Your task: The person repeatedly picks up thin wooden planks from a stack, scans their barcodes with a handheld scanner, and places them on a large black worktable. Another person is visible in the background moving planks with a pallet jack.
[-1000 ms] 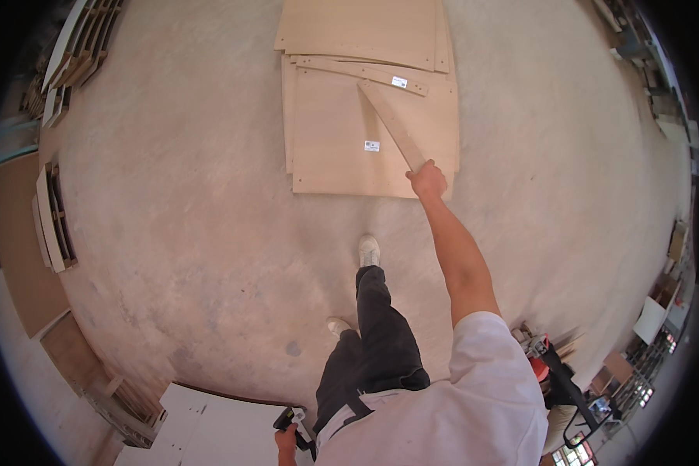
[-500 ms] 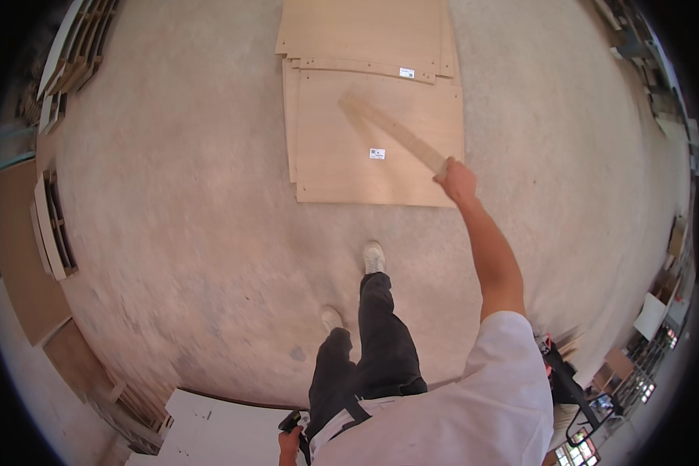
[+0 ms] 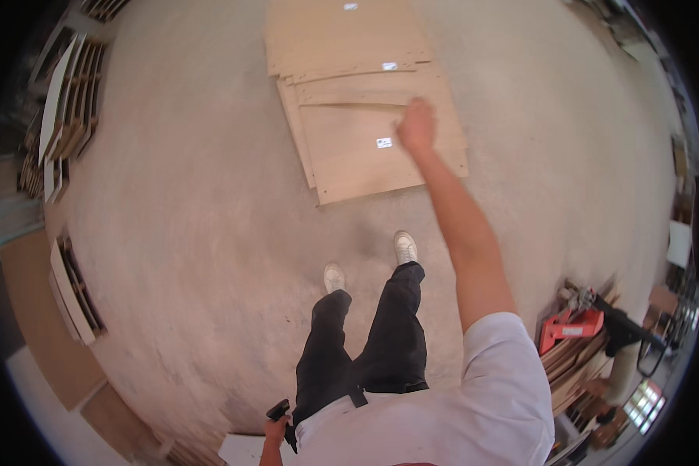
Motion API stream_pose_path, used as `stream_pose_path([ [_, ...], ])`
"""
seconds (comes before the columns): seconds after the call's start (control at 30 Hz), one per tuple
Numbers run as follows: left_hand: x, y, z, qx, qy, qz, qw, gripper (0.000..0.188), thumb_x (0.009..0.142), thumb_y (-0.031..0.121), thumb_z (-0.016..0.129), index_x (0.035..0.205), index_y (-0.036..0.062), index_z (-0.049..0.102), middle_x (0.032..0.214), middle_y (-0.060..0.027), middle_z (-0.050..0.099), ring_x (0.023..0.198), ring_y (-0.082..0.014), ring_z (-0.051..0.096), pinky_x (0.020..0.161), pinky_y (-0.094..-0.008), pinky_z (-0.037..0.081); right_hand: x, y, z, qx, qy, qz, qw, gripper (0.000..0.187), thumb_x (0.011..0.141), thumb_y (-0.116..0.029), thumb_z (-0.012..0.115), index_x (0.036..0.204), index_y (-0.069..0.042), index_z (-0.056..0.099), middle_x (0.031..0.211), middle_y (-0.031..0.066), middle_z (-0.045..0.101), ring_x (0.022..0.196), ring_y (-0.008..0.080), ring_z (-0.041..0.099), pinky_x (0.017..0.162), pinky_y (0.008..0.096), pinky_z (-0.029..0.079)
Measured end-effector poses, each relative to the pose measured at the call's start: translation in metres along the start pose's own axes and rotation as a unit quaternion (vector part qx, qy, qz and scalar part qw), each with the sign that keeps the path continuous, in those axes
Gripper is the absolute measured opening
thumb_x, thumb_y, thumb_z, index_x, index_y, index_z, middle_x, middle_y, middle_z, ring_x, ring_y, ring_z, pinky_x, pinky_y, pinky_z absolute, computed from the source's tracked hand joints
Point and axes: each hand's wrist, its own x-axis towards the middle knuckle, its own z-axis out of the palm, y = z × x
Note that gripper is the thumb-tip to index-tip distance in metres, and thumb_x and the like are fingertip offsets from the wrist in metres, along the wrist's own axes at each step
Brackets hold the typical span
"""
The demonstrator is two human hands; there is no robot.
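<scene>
Swung crosswise, the wooden strip (image 3: 342, 96) spans the far part of the near panel (image 3: 357, 171), the right hand (image 3: 417, 128) at its right end, fingers too blurred to tell, while the left hand (image 3: 273, 431) wraps a black handheld device (image 3: 278, 409), apparently kept hip-side for free reaching.

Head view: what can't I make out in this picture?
All in the head view:
- Tan strip: the motion-blurred right hand overlaps its right end, so whether it is gripped is unclear.
- Black handheld device: lower part hidden by the left hand.
- White label on the nearest board: print too small and washed out.
- Farthest board: cut off by the upper edge.
- White panel: cut off by the lower edge.
</scene>
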Motion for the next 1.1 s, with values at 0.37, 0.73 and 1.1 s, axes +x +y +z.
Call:
stream_pose_path([
  [0.37, 0.084, 0.219, -0.072, -0.087, -0.043, 0.321, 0.942, 0.033, 0.079, 0.023, 0.074, 0.087, -0.0077, 0.065, 0.07, -0.013, 0.065, 0.058, -0.0234, 0.067, 0.052, -0.0349, 0.053, -0.588, 0.039, -0.046, 0.08, -0.366, 0.271, 0.887, 0.056, 0.077, -0.043, 0.071, 0.107, 0.004, 0.066, 0.115, 0.0274, 0.064, 0.11, 0.0423, 0.06, 0.097, 0.0466, 0.048],
  [0.73, 0.034, 0.33, 0.083, 0.469, -0.061, 0.483, 0.737, 0.044, 0.065, 0.026, 0.082, 0.095, -0.0058, 0.073, 0.092, -0.017, 0.071, 0.086, -0.0267, 0.069, 0.076, -0.0399, 0.053, -0.794, 0.068, -0.144, 0.22, -0.058, 0.493, 0.84, 0.044, 0.086, -0.04, 0.065, 0.104, 0.0, 0.069, 0.107, 0.0233, 0.066, 0.104, 0.0405, 0.061, 0.091, 0.0466, 0.05],
  [1.1, -0.128, 0.162, 0.36, 0.636, -0.049, 0.699, 0.323, 0.048, 0.068, 0.039, 0.074, 0.088, -0.0049, 0.072, 0.085, -0.0226, 0.071, 0.086, -0.0345, 0.071, 0.077, -0.0428, 0.054, -1.041, -0.096, -0.224, 0.274, 0.053, 0.618, 0.735, 0.043, 0.084, -0.033, 0.067, 0.112, -0.001, 0.063, 0.109, 0.0203, 0.068, 0.103, 0.0361, 0.064, 0.087, 0.0461, 0.051],
])
